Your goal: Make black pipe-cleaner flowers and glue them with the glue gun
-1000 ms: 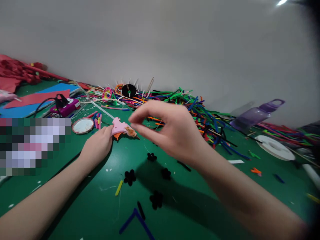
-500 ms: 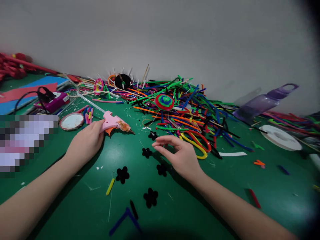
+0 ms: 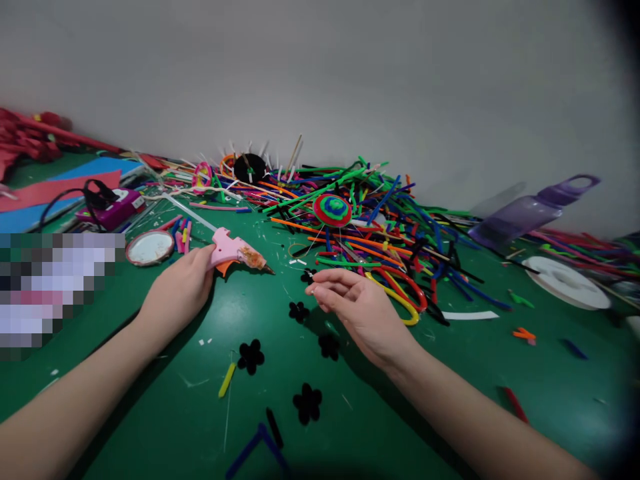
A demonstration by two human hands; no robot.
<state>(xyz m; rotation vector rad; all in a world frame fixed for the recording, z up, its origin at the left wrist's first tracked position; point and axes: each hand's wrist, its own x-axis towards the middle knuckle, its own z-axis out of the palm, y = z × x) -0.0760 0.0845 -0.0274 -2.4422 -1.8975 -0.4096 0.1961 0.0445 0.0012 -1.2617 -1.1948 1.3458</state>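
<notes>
My left hand (image 3: 183,283) is wrapped round the handle of a pink glue gun (image 3: 227,247), whose stained nozzle points right and a little down; a clear glue stick (image 3: 187,212) juts from its back. My right hand (image 3: 363,313) is held above the table with thumb and fingers pinched together. A tiny pale spot shows at its fingertips, too small to name. Just behind those fingertips lies a black flower (image 3: 307,275), partly hidden. More black fuzzy flowers lie nearer me, among them one left of the hand (image 3: 299,312) and a larger one (image 3: 307,403).
A heap of coloured pipe cleaners (image 3: 360,200) runs along the wall, with a red, green and blue disc (image 3: 332,211) on it. Scissors with red and yellow handles (image 3: 413,313) lie by my right hand. A purple bottle (image 3: 525,213), white spool (image 3: 567,283) and purple power strip (image 3: 113,208) stand farther out.
My right thumb and fingers have closed into a tighter pinch near the black flower. The left hand keeps its hold on the glue gun. The whole view has shifted slightly.
</notes>
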